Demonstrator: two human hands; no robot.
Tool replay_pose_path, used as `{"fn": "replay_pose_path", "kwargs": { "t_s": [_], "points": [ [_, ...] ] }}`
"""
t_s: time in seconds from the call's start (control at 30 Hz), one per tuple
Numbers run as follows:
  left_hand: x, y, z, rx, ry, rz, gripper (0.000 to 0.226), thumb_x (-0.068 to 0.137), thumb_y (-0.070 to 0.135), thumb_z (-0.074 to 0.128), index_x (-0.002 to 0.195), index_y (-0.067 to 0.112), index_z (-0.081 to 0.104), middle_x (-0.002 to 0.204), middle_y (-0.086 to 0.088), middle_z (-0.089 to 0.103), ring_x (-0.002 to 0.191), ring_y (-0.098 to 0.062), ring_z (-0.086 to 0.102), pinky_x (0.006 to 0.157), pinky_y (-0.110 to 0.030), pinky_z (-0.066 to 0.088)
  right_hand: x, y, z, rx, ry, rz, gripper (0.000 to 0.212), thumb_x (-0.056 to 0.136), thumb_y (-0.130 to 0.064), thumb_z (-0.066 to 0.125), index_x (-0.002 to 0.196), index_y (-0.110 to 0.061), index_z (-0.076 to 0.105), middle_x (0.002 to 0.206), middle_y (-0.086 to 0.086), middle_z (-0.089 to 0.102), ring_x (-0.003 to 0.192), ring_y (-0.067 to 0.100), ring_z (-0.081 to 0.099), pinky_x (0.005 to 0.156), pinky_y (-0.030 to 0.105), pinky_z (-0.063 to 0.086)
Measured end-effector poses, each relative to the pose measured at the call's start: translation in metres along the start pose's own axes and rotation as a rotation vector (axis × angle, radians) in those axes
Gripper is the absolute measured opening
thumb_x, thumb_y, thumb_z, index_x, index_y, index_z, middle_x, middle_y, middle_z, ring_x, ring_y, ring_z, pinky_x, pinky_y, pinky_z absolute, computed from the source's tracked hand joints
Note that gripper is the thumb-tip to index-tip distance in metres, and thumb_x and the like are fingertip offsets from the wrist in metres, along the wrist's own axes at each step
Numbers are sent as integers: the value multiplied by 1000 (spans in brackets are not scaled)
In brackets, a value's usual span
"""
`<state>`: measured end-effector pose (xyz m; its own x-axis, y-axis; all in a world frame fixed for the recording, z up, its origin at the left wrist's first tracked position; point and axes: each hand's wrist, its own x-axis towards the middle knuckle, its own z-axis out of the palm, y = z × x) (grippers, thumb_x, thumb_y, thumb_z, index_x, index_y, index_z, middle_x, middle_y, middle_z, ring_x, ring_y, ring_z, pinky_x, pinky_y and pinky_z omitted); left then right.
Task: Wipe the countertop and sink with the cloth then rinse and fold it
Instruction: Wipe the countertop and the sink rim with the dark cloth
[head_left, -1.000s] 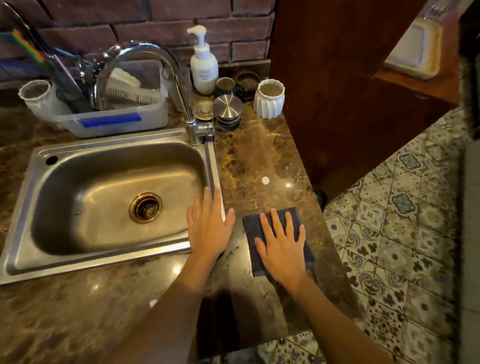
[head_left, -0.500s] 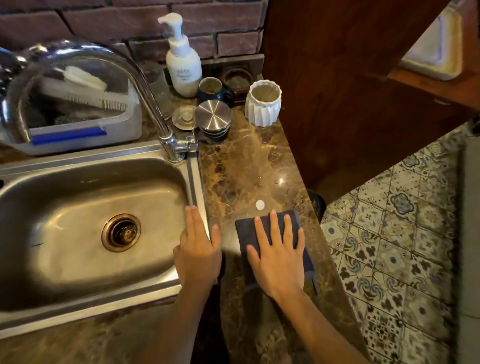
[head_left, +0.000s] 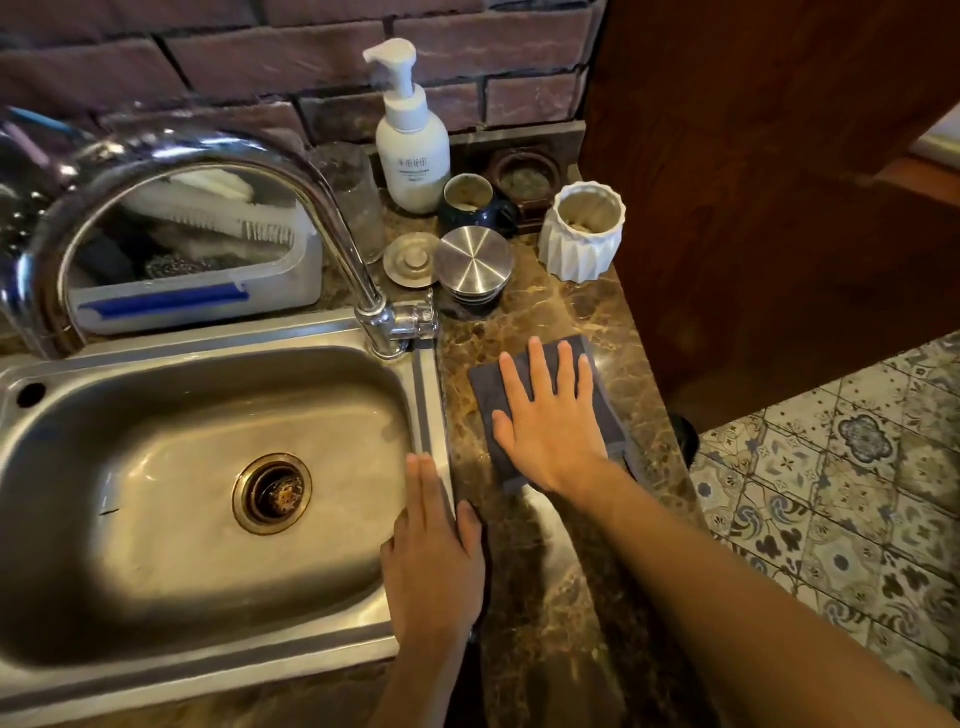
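On the marble countertop (head_left: 524, 561) right of the sink (head_left: 431, 395), I press the dark cloth (head_left: 485, 395) under my flat, spread right hand (head_left: 550, 431). My left hand (head_left: 434, 561) rests flat on the sink rim, grasping nothing. I judge this the countertop wipe; next calls for sweeping toward the jars.

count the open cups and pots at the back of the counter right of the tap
3: a dark mug beside the soap bottle, a brown pot behind it by the wall, a white ribbed pot at the right. None seem hidden.
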<state>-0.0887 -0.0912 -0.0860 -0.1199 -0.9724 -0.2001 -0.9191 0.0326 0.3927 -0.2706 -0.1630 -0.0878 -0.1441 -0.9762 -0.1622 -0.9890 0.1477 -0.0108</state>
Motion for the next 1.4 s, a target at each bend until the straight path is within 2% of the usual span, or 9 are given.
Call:
{"fn": "replay_pose_path", "kwargs": {
  "t_s": [0.17,0.33,0.53,0.73,1.0,1.1,1.2,1.33,1.4],
  "points": [
    [2,0,1,-32,-15,-23,67,101,53,18,159,28,-5,170,7,6,136,-19,48,105,-45,47,33,-9,-4,-14,-4,-77,74,96,-52,15,159,-15,18,164,26,14,151,47,8,119,65,11],
    [0,-1,-1,-58,0,-4,66,101,54,24,158,29,0,169,7,12,135,-20,49,103,-46,47,27,-11,-3,22,22,-96,75,98,-65,15,160,-22,14,165,23,15,151,47,9,120,64,11],
    [-2,0,-3,-82,-6,1,71,98,57,27,157,29,-2,165,2,29,133,-22,53,105,-48,47,-3,-45,2,74,-58,-166,72,98,-65,13,159,-29,-2,168,13,-7,153,40,-11,122,60,-3],
    [-2,0,-4,-82,-1,42,67,101,49,31,158,26,4,168,4,18,141,-19,45,105,-46,45,31,-8,-5,77,-2,-257,61,100,-65,12,157,-44,9,169,4,6,155,34,0,123,57,4],
    [-2,-3,-3,-122,-12,26,67,99,53,28,155,34,-3,162,3,35,129,-21,56,104,-50,47,18,85,-2,77,78,181,59,103,-57,16,159,-37,15,167,11,19,151,41,15,119,60,19],
    [-1,-3,-2,-104,-11,41,68,100,52,26,157,30,-3,168,6,19,135,-20,50,106,-48,43,-10,61,4,77,125,292,60,104,-53,18,159,-30,21,164,17,24,149,46,19,117,61,23],
    [-2,-5,1,-95,7,33,68,100,54,21,159,27,0,170,6,8,139,-20,46,106,-46,44,-35,20,2,93,48,175,60,103,-54,16,160,-32,14,167,14,15,152,43,10,121,59,15],
    [-1,-4,4,-99,12,33,68,101,50,28,158,30,-2,168,5,18,141,-20,45,108,-47,45,-18,-42,2,146,-7,-115,60,103,-54,18,159,-35,9,169,11,5,154,38,-1,123,58,6],
    [0,-3,3,-107,0,13,70,101,50,31,158,32,-5,168,7,18,142,-19,44,110,-46,42,6,-52,-1,160,-22,-157,60,102,-55,17,159,-37,9,169,9,5,155,35,-2,124,56,4]
  ]
}}
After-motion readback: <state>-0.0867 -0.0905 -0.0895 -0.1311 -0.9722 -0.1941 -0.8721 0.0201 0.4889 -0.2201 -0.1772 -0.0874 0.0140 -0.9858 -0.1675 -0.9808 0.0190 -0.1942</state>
